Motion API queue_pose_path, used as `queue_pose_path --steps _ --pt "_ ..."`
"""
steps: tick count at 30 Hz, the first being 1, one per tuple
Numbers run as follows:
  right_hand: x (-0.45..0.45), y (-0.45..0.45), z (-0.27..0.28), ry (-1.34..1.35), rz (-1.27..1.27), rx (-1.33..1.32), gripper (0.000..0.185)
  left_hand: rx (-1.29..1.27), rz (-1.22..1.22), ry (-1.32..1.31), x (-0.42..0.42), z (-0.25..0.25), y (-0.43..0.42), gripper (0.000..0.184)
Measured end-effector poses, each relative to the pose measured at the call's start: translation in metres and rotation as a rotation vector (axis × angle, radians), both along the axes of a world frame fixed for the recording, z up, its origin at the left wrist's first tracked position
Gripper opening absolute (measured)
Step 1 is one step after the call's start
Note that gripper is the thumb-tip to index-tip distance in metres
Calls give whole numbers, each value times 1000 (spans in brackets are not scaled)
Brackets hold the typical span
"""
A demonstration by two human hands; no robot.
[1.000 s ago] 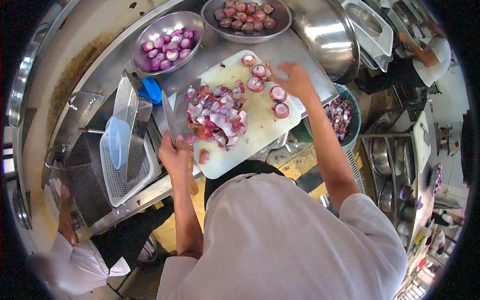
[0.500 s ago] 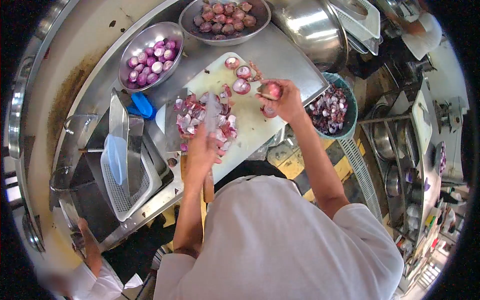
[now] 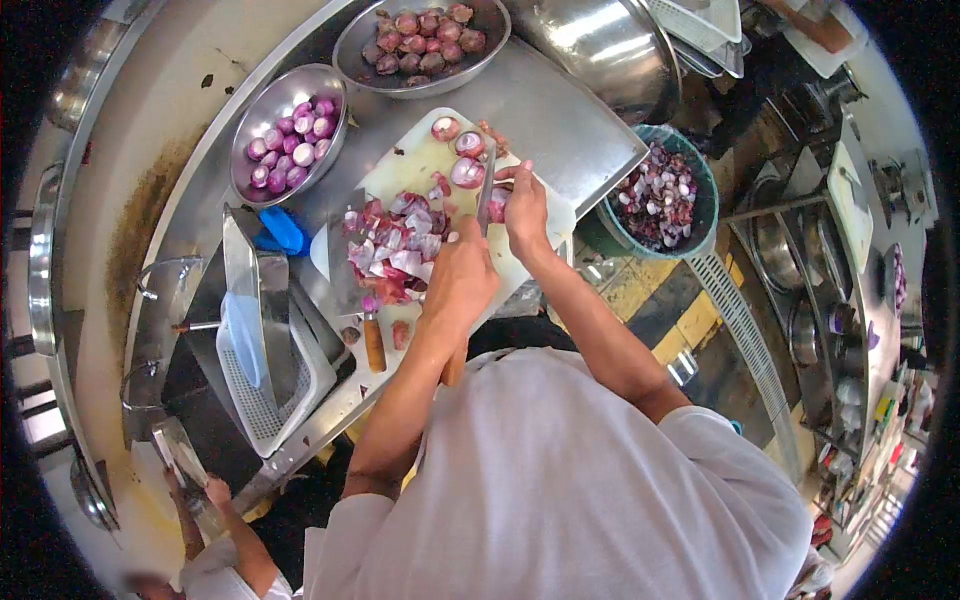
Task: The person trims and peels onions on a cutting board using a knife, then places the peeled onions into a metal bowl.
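My left hand [image 3: 465, 272] is closed round the wooden handle of a knife [image 3: 487, 195], whose blade points away from me over the cutting board [image 3: 412, 152]. Close by on the right, my right hand [image 3: 527, 212] has its fingers curled round a red onion [image 3: 497, 206], which is partly hidden. The blade lies right against this onion; whether it cuts in, I cannot tell. Several trimmed onions [image 3: 467, 173] rest at the board's far side. A heap of onion skins [image 3: 400, 240] covers the board's left half, beside a second wooden-handled blade [image 3: 374, 345].
A bowl of peeled onions [image 3: 243, 165] and a bowl of unpeeled ones [image 3: 425, 90] stand at the back. A green bin of skins [image 3: 708, 215] is at right. A white basket [image 3: 262, 425] stands at left; another person's arms [image 3: 245, 535] show at lower left.
My left hand has moved the knife rightward from over the skins to the onion. My right hand has brought the onion left and lower towards the blade.
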State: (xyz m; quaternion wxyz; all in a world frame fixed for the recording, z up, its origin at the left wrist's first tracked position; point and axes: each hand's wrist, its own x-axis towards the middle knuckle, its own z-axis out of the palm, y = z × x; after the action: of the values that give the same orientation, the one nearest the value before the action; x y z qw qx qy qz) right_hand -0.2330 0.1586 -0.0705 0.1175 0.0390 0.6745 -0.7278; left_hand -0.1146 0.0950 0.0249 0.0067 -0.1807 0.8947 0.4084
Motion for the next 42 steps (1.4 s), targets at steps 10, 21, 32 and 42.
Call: queue_pose_path --steps 10,21,32,42 --pt "10 -5 -4 -629 -9 -296 53 -121 40 -7 -5 -18 9 43" --pt "11 5 -1 -230 -78 -9 63 -269 137 32 3 -34 -22 47" --pt "29 11 34 -407 -31 -109 63 -200 3 267 1 -27 5 44" --pt "33 11 -6 -180 -19 -2 69 58 62 239 12 -23 -5 16"
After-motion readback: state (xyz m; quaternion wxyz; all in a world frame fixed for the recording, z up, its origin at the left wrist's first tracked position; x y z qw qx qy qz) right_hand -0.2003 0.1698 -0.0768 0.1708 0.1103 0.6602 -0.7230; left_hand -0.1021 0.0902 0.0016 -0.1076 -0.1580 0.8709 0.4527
